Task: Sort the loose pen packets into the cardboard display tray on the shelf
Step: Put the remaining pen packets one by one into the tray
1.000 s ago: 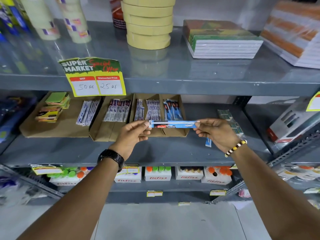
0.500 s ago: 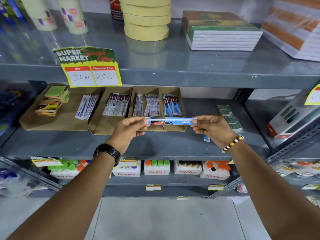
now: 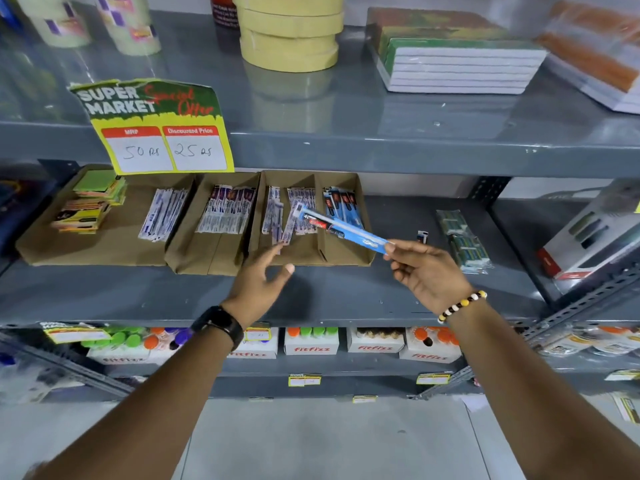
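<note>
Most packets already lie in the cardboard display tray point(image 3: 341, 256) at the shelf's point(image 3: 346, 292) front edge; the right hand point(image 3: 427, 273) pinches a blue pen packet point(image 3: 341, 226) above its right compartment, left hand point(image 3: 258, 280) open, one loose packet point(image 3: 422, 235) left.

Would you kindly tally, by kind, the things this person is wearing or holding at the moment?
Blue pen packet, pinched in the right hand: 1
Black wristwatch, on the left wrist: 1
Beaded bracelet, on the right wrist: 1
Total: 3
</note>
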